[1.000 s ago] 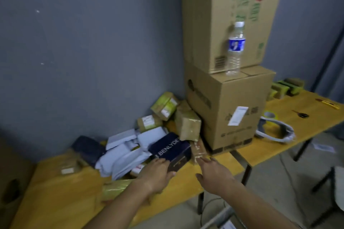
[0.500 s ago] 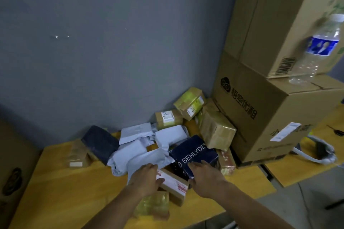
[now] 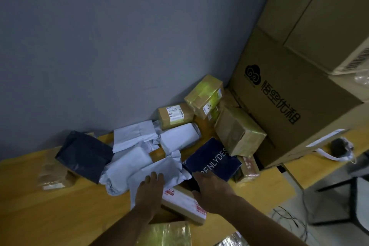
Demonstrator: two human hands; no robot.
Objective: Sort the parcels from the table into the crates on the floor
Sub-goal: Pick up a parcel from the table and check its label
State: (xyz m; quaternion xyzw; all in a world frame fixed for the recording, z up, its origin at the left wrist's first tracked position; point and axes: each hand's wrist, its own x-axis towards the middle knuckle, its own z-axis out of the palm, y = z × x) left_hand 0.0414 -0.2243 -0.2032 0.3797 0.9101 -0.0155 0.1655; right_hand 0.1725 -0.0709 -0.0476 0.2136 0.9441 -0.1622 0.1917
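Both hands have moved further into the pile since half a second ago. The left hand [image 3: 148, 195] lies flat, fingers straight, on a white mailer [image 3: 159, 171]. The right hand [image 3: 211, 191], fingers curled, grips the taped box [image 3: 182, 201] between them.

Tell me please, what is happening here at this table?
A person is working through a pile of parcels on a yellow table. The left hand rests on a white mailer bag, and the right hand is on the near edge of a dark blue box. A brown box with a red-printed label lies between the hands. Nothing is lifted yet. No crate is in view.
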